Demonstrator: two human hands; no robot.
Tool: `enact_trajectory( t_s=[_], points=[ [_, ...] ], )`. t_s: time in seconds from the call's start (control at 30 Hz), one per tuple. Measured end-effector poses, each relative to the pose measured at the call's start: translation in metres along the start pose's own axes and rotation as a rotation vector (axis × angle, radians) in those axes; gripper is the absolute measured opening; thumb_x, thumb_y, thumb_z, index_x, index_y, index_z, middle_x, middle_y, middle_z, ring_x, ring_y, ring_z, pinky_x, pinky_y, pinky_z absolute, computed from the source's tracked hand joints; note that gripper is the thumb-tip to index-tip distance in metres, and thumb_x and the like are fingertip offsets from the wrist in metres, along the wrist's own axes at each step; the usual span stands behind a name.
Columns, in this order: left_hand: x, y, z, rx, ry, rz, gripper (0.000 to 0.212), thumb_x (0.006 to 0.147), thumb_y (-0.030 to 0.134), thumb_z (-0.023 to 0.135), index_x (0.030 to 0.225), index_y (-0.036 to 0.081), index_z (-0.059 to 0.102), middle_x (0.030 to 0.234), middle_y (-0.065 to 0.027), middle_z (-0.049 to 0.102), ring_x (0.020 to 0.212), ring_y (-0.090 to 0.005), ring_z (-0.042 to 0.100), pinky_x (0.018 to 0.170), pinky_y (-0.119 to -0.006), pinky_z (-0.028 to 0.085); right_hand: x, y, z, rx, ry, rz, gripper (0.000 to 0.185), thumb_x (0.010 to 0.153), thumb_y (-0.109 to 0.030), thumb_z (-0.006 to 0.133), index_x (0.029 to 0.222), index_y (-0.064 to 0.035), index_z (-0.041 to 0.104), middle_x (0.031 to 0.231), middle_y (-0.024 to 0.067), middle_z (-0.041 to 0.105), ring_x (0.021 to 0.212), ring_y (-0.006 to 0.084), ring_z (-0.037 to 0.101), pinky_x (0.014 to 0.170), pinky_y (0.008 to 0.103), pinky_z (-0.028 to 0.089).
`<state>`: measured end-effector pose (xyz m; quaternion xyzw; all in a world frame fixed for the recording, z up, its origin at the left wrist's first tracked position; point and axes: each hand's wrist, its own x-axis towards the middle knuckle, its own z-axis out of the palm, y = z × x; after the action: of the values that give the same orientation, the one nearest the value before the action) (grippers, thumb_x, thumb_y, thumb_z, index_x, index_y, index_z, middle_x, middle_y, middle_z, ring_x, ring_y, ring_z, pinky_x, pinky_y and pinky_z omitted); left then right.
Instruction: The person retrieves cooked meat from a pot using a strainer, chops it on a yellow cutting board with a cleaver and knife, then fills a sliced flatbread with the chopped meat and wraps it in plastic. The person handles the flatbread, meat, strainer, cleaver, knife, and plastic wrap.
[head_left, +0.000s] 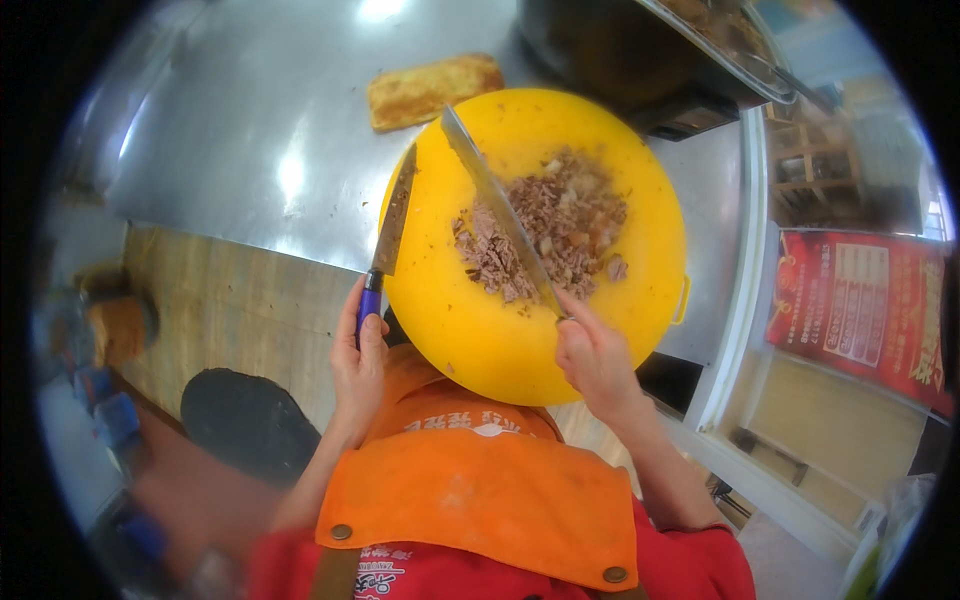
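Observation:
A round yellow cutting board (465, 345) with a small side handle lies before me on a steel counter. Chopped cooked meat (570, 202) is heaped on its middle and right, with paler bits mixed in. My right hand (600, 356) grips a large knife (499, 199), whose blade slants up and left across the meat. In my left hand (361, 352) is a second knife (394, 225) with a blue and black handle. Its blade points up along the board's left rim, with meat crumbs stuck to it.
A browned rectangular flatbread (435, 90) lies on the steel counter (247, 142) beyond the board. At the back right stands a large dark pot (600, 60) under a tray holding food. A red printed poster (859, 311) hangs to the right. A black mat (247, 424) lies on the floor at left.

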<state>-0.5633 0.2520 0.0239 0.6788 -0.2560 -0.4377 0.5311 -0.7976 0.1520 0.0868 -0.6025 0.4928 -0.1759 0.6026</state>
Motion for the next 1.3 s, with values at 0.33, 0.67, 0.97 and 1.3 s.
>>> enact_trajectory(
  t_s=[0.33, 0.67, 0.97, 1.3],
  points=[
    [0.0, -0.006, -0.01, -0.007, 0.101, 0.012, 0.039, 0.097, 0.014, 0.042, 0.135, 0.007, 0.041, 0.079, 0.0015, 0.048, 0.053, -0.0029, 0.035, 0.046, -0.016, 0.028, -0.027, 0.036, 0.01, -0.693, -0.105, -0.248, 0.051, 0.086, -0.022, 0.06, 0.134, -0.0125, 0.044, 0.082, 0.0101, 0.063, 0.07, 0.0231, 0.062, 0.061, 0.0298, 0.048],
    [0.01, 0.001, 0.008, 0.076, -0.057, 0.01, 0.04, 0.096, 0.012, 0.043, 0.137, 0.009, 0.04, 0.083, 0.0016, 0.049, 0.057, -0.002, 0.036, 0.05, -0.017, 0.031, 0.015, 0.063, -0.02, -0.577, 0.251, -0.311, 0.037, 0.087, -0.032, 0.06, 0.117, -0.0111, 0.057, 0.062, 0.0115, 0.057, 0.052, 0.0229, 0.057, 0.048, 0.03, 0.045],
    [0.044, 0.012, 0.046, 0.193, -0.223, 0.078, 0.041, 0.095, 0.01, 0.045, 0.135, 0.002, 0.041, 0.093, -0.0054, 0.053, 0.08, -0.0107, 0.048, 0.072, -0.023, 0.042, 0.016, 0.046, -0.054, 0.84, 0.056, 0.511, 0.054, 0.096, -0.05, 0.032, 0.065, -0.0074, 0.041, 0.048, 0.0001, 0.035, 0.033, 0.0096, 0.027, 0.032, 0.0226, 0.026],
    [0.067, 0.014, 0.08, 0.284, -0.467, 0.259, 0.041, 0.092, 0.005, 0.047, 0.132, -0.001, 0.04, 0.097, -0.0139, 0.055, 0.082, -0.024, 0.055, 0.074, -0.03, 0.046, 0.011, 0.019, -0.006, 0.373, 0.578, 0.317, 0.035, 0.096, -0.039, 0.041, 0.081, -0.008, 0.043, 0.053, 0.0013, 0.038, 0.036, 0.0077, 0.032, 0.032, 0.0222, 0.028]
  ],
)
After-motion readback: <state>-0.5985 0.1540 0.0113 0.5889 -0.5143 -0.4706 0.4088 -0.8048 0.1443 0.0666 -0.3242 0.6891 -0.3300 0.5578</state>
